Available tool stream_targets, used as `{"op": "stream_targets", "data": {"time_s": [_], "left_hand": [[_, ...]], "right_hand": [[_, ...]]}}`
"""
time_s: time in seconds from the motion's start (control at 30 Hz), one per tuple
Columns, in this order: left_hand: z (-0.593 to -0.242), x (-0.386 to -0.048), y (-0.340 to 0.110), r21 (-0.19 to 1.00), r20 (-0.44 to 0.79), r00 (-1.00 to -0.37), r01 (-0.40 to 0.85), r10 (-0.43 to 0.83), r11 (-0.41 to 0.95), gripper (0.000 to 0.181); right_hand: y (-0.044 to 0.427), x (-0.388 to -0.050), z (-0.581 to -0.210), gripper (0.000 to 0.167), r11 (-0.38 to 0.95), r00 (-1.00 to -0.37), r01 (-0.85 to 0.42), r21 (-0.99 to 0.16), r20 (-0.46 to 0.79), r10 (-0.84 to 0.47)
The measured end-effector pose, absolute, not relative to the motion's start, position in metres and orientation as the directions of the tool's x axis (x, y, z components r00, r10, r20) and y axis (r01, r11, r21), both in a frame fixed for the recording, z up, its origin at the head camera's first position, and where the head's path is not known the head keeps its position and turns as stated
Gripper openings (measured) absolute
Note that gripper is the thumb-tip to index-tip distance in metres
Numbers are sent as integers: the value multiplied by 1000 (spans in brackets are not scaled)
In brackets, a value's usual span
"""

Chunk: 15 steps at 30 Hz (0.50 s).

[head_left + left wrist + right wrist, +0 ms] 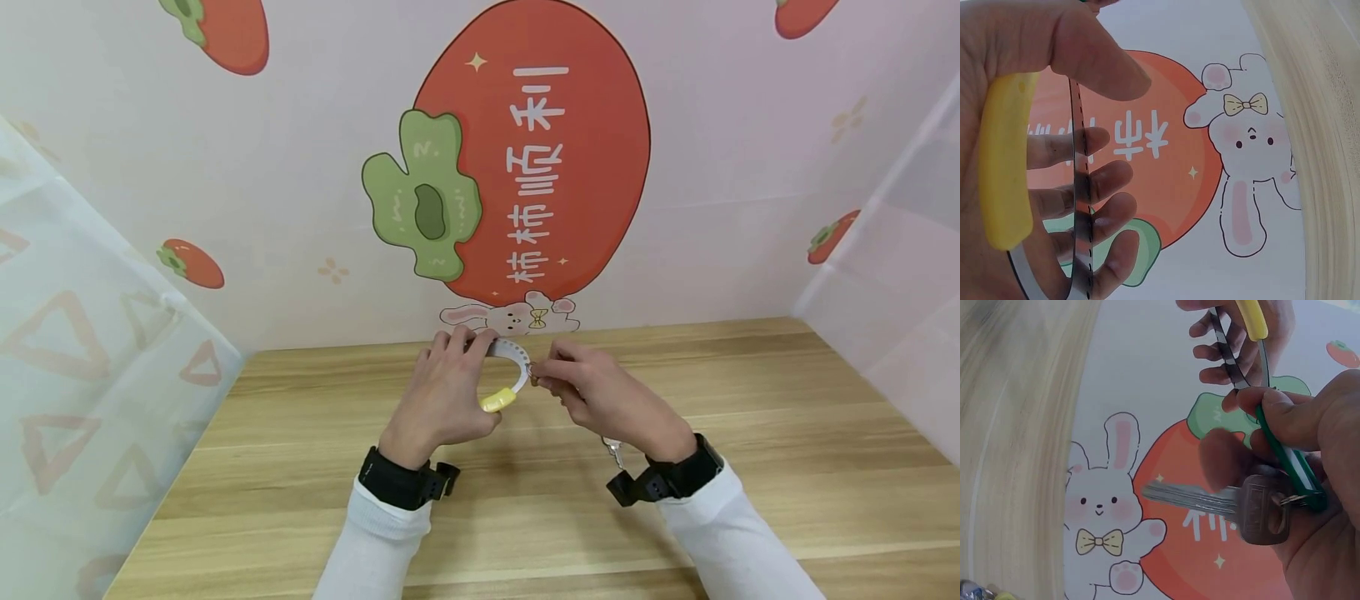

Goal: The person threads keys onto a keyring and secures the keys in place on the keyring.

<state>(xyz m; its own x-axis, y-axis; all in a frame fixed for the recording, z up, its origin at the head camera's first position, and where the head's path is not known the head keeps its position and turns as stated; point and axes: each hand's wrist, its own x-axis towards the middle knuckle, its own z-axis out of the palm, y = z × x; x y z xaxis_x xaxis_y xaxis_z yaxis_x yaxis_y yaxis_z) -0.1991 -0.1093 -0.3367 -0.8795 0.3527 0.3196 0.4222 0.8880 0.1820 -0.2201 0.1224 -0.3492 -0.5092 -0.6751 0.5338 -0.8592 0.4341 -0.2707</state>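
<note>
My left hand (446, 396) grips a metal loop (521, 354), a curved band with a row of holes and a yellow sleeve (498, 400). In the left wrist view the sleeve (1007, 162) lies against the palm, with the fingers behind the perforated band (1082, 219). The thumb and forefinger of my right hand (607, 400) pinch a green-edged tag (1291, 459) at the loop's right side. A metal key (1263, 509) hangs from the tag by a small ring, below the right hand in the head view. Whether tag and loop are joined is unclear.
Both hands are above a wooden table (315, 467), near its back edge. A printed backdrop (315, 167) stands behind, with cloth panels at both sides. Small shiny and yellow items (985, 592) show at the bottom left corner of the right wrist view.
</note>
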Motion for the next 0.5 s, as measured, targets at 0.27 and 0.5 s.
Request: {"op": "stream_targets", "data": {"time_s": [0.27, 0.5], "left_hand": [[-338, -199, -109, 174, 321, -877, 426, 358, 888, 82], [-338, -199, -109, 160, 322, -875, 427, 362, 890, 83]], "right_hand": [[123, -220, -350, 15, 446, -532, -846, -292, 531, -660], [121, -219, -351, 12, 535, -550, -823, -192, 504, -666]]}}
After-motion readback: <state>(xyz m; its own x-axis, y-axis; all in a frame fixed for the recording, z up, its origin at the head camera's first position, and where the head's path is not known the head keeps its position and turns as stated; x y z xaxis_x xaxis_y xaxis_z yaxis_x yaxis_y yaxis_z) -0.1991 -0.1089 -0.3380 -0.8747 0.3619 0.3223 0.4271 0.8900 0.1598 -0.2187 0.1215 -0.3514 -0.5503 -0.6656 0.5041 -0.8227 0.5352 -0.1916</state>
